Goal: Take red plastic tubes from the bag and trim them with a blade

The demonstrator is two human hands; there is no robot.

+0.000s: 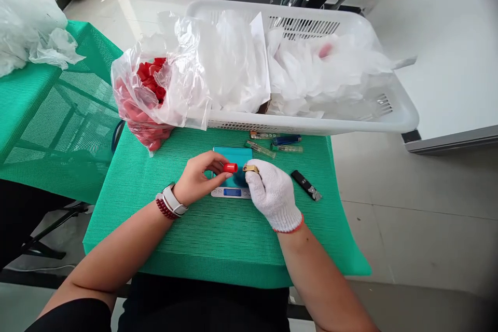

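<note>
One bare left hand [197, 179] pinches a red cap [230, 167], the gloved right hand [274, 189] a partly hidden brassy piece [251, 168].

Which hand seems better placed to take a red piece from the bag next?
Probably the left hand: it is nearer the bag, though it holds a red piece. The gloved right hand holds a brass-coloured object.

Hands [198, 179] [274, 189] partly hide the scale [231, 182]; readout [232, 192] too small to read.

White orange-hemmed glove [274, 194], white wristband [174, 201], dark red beads [165, 210], black sleeve [78, 316]
</note>
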